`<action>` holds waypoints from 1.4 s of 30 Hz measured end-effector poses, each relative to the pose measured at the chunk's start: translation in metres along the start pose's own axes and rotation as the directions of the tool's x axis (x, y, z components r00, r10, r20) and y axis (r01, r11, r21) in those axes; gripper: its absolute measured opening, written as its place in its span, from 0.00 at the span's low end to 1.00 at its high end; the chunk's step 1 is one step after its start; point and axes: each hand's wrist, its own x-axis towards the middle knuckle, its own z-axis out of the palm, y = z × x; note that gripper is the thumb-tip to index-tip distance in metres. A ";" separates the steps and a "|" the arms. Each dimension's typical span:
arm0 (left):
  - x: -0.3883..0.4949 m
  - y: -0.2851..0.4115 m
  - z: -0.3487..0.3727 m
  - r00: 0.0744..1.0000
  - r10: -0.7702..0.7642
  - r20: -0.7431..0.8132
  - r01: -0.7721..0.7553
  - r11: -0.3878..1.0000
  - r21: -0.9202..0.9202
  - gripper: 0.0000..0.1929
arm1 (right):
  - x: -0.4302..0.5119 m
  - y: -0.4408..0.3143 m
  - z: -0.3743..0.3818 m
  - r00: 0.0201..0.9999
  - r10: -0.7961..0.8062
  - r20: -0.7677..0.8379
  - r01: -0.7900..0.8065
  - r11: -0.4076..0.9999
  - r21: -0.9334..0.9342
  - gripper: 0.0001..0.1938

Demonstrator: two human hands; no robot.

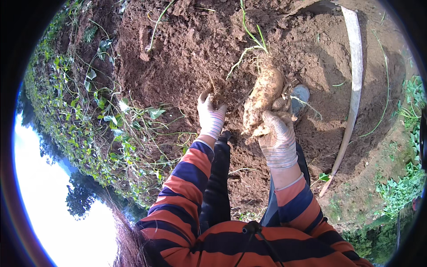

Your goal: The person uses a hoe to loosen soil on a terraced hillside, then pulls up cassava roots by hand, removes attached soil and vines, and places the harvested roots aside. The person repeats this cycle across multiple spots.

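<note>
A large soil-caked tuber, looking like a sweet potato (pixel 264 90), has smaller tubers and roots joined to it and cut green stems at its upper end. My right hand (pixel 280 142), in a striped knit glove, is closed on the lower part of this cluster. To its left my left hand (pixel 211 113), in a matching glove, has its thumb and fingers around a brown clump of soil and rootlets (pixel 217 95); the fingertips are partly hidden by soil. The two hands are apart, above loose reddish-brown earth (pixel 186 63).
A curved wooden tool handle (pixel 355 73) lies on the right, its upper end beside a partly visible tool head. A round greyish object (pixel 301 93) sits just right of the tubers. Leafy vines (pixel 123 133) cover the left side; a cut stem (pixel 156 26) lies above.
</note>
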 end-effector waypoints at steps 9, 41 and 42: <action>0.103 0.110 -0.152 0.887 -0.369 -0.276 0.150 0.798 -0.583 0.17 | 0.001 -0.041 0.018 0.972 0.230 -0.056 -0.177 0.863 0.472 0.18; 0.023 -0.023 -0.001 0.845 -0.279 0.456 -0.345 0.365 0.864 0.27 | -0.041 0.017 0.074 0.636 0.461 0.619 -0.772 0.355 0.528 0.13; 0.021 -0.034 -0.007 0.840 -0.383 0.386 -0.224 0.403 0.887 0.25 | -0.047 0.019 0.073 0.781 0.337 0.526 -0.513 0.827 0.231 0.14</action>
